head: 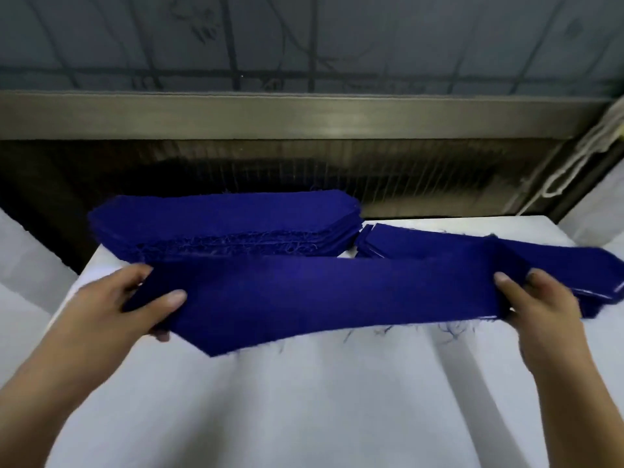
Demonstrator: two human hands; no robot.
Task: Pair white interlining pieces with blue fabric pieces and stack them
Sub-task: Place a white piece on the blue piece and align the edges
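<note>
A long blue fabric piece (324,295) with a pointed left end is held stretched above the white table. My left hand (128,298) grips its left end, thumb on top. My right hand (540,298) pinches its right end, thumb on top. Behind it lies a thick stack of blue pieces (223,221) with frayed edges. A second, lower stack of blue pieces (472,248) lies at the right, reaching under my right hand, with thin white edges showing at its right end. I see no loose white interlining piece.
The white cloth-covered table (304,400) fills the foreground; its far edge meets a dark gap and a metal rail (304,119). A white cord (580,160) hangs at the far right. White cloth (23,265) drapes beside the table at the left.
</note>
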